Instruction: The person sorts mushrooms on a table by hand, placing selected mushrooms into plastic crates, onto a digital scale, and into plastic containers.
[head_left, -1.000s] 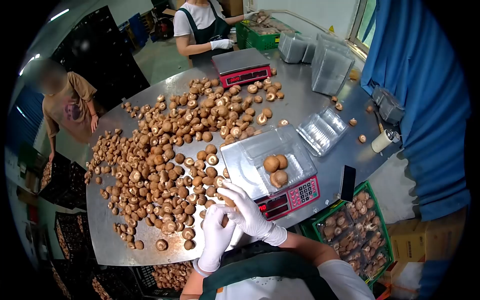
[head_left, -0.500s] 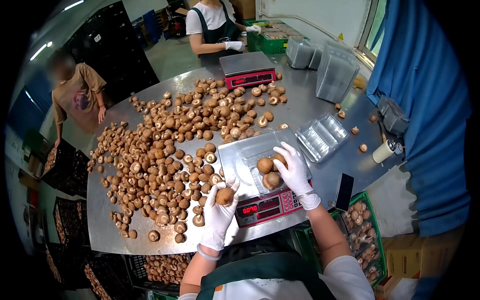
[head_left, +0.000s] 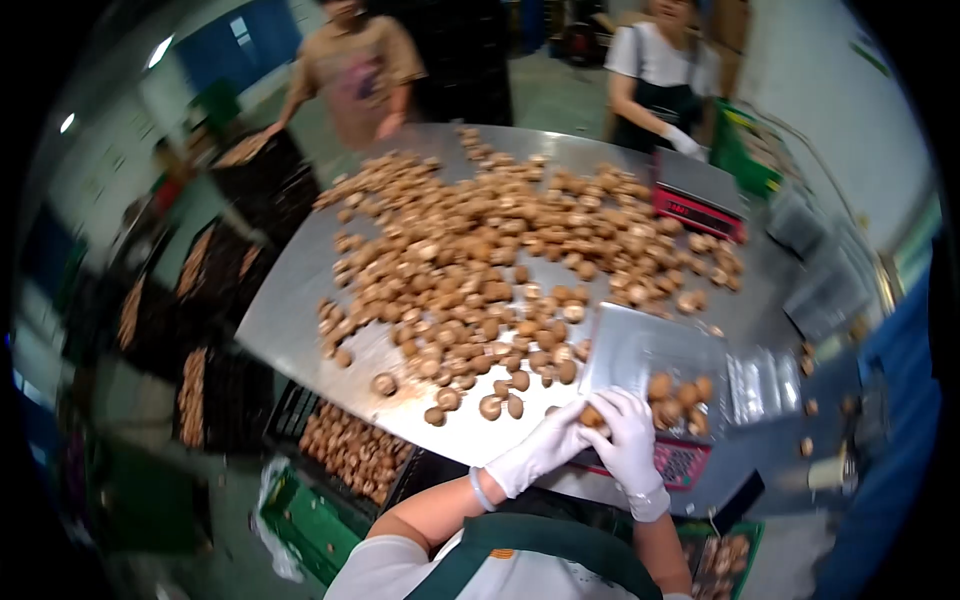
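Observation:
My left hand [head_left: 545, 445] and my right hand [head_left: 628, 435], both in white gloves, meet at the front edge of the scale. Between their fingers is a brown mushroom [head_left: 592, 416], partly covered by the gloves; both hands are closed on it. Just right of my right hand, a clear plastic tray [head_left: 708, 425] with several mushrooms [head_left: 680, 398] rests on the scale [head_left: 625, 340]. The scale's red front is partly hidden by my hands, and its display cannot be read. Left of the scale spreads a large heap of loose mushrooms [head_left: 470, 250].
Clear empty trays [head_left: 765, 385] lie right of the scale, near a phone [head_left: 738, 502]. A second scale [head_left: 700, 190] stands at the far right. Two people stand across the metal table [head_left: 290, 320]. Crates of mushrooms [head_left: 350, 450] are below the left edge.
My right hand has left the tray and come over to the mushroom in my left hand. The camera view has turned left, and the picture is blurred.

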